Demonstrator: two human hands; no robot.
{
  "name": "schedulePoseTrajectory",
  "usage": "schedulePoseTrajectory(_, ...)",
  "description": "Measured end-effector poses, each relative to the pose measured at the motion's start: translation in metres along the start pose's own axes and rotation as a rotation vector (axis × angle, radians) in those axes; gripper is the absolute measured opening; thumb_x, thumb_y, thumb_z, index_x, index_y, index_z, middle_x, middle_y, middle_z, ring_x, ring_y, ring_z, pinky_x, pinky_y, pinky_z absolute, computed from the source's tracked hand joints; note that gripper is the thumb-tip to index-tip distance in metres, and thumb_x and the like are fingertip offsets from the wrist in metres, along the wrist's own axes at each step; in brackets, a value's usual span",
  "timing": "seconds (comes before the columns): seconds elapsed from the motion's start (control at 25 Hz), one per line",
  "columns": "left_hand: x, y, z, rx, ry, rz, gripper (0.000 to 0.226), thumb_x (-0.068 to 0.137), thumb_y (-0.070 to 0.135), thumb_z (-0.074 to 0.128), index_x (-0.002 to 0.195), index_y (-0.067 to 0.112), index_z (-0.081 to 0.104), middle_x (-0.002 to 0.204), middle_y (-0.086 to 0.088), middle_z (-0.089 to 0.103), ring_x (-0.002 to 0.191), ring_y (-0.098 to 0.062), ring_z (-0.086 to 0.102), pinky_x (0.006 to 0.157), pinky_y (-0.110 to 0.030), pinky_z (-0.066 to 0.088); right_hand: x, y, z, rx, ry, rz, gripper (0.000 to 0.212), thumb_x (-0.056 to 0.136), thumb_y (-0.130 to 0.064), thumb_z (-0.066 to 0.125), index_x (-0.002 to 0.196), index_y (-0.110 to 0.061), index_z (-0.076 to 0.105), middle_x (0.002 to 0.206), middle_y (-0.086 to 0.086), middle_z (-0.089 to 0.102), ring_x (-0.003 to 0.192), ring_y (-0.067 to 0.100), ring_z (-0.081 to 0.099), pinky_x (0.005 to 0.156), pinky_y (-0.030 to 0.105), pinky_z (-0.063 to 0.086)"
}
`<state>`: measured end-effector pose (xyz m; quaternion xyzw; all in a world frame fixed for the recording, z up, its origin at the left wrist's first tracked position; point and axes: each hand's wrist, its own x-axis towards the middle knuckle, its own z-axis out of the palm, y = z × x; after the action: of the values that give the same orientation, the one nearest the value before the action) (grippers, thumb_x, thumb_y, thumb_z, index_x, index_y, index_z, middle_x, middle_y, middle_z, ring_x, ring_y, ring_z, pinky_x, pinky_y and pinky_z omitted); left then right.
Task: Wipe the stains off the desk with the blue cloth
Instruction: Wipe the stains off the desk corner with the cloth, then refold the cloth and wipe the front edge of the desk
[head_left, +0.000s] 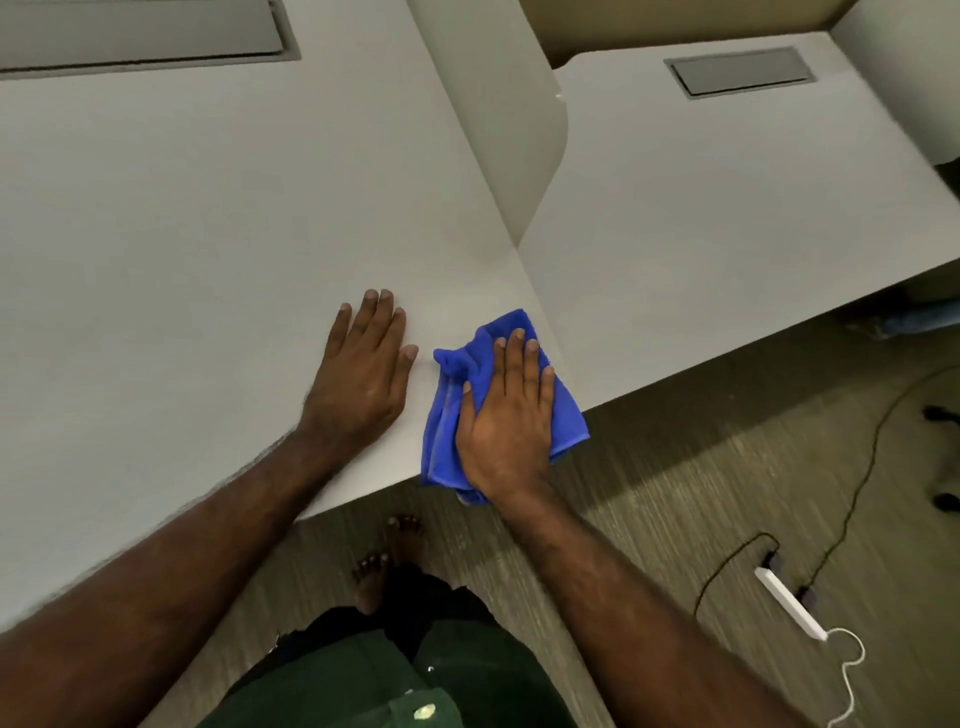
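The blue cloth (449, 415) lies bunched on the near right corner of the pale grey desk (182, 234), part of it hanging over the front edge. My right hand (509, 415) presses flat on top of it, fingers stretched out. Just to the left, my left hand (361, 371) rests palm down on the bare desk with fingers apart, holding nothing. No stain on the desk surface is visible to me.
A curved divider panel (519, 130) separates this desk from a second desk (727, 208) on the right. Both have grey cable hatches (740, 70) at the back. On the carpet lie a white power strip (789, 603), cables and my bare feet (384, 561).
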<state>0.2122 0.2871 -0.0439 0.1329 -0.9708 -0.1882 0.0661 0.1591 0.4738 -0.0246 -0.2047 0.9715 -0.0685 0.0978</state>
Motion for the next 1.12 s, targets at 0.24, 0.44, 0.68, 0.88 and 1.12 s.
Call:
schedulePoseTrajectory(0.24, -0.041, 0.049, -0.015, -0.309, -0.03, 0.124, 0.071, 0.109, 0.054, 0.035, 0.144, -0.002, 0.062, 0.16, -0.021, 0.052, 0.155, -0.036, 0.042, 0.13, -0.05, 0.026, -0.05, 0.011, -0.011, 0.231, -0.072, -0.058, 0.072, 0.114, -0.032, 0.043, 0.174, -0.016, 0.005, 0.184, 0.002, -0.005, 0.17, 0.017, -0.01, 0.139, 0.044, -0.009)
schedulePoseTrajectory(0.44, -0.06, 0.09, -0.026, -0.564, -0.123, 0.015, 0.042, 0.101, 0.051, 0.061, 0.13, 0.021, 0.067, 0.12, 0.01, 0.072, 0.108, -0.011, 0.066, 0.1, -0.037, 0.055, -0.087, 0.022, -0.022, 0.455, -0.107, -0.053, 0.072, 0.114, -0.022, 0.049, 0.174, -0.018, 0.01, 0.183, -0.008, 0.006, 0.169, 0.006, -0.006, 0.139, 0.04, 0.003)
schedulePoseTrajectory(0.68, -0.056, 0.115, -0.043, -0.848, -0.088, -0.395, 0.054, 0.094, 0.043, 0.075, 0.143, 0.031, 0.058, 0.117, 0.019, 0.065, 0.103, 0.0, 0.068, 0.092, -0.025, 0.059, -0.101, 0.021, -0.024, 0.732, -0.084, -0.146, 0.07, 0.11, -0.029, 0.054, 0.171, -0.03, 0.019, 0.18, -0.015, 0.018, 0.167, -0.002, 0.012, 0.138, 0.042, 0.021)
schedulePoseTrajectory(0.88, -0.041, 0.11, -0.071, -0.931, -0.019, -0.446, 0.059, 0.089, -0.006, 0.066, 0.138, 0.026, 0.065, 0.109, 0.016, 0.076, 0.102, -0.006, 0.077, 0.095, -0.039, 0.065, -0.072, 0.051, -0.043, 0.732, -0.094, -0.394, 0.09, 0.1, -0.064, 0.063, 0.173, -0.035, 0.018, 0.182, -0.016, 0.016, 0.168, 0.003, 0.016, 0.134, 0.036, 0.028)
schedulePoseTrajectory(1.12, -0.044, 0.152, -0.095, -0.714, 0.021, -0.217, 0.059, 0.086, -0.004, 0.051, 0.125, 0.033, 0.075, 0.11, 0.023, 0.079, 0.113, 0.0, 0.074, 0.101, -0.018, 0.056, -0.017, 0.098, -0.073, 0.94, -0.227, -0.307, 0.1, 0.087, -0.064, 0.082, 0.167, -0.049, 0.024, 0.168, -0.031, 0.039, 0.153, -0.006, 0.042, 0.116, 0.007, 0.042)
